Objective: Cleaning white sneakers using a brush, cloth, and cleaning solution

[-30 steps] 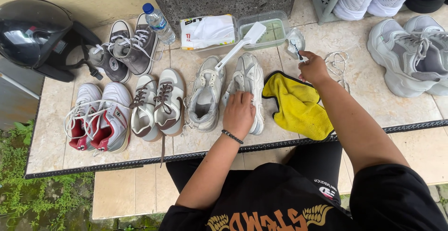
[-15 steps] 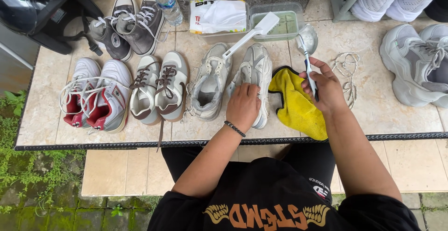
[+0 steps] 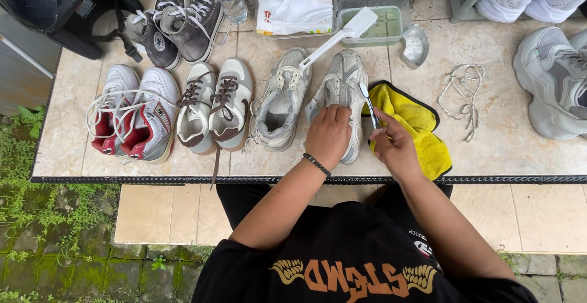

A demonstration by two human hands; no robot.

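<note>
Right hand (image 3: pixel 394 147) has dropped from the scoop to mid-frame, fingers gripping a toothbrush (image 3: pixel 368 103), left hand (image 3: pixel 328 135) closed on the grey sneaker (image 3: pixel 340 95).

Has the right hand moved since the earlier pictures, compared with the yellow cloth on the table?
Yes. The right hand, holding a small brush, came back from beyond the yellow cloth toward the person, and is now over the cloth's near left edge, beside the grey sneaker.
</note>
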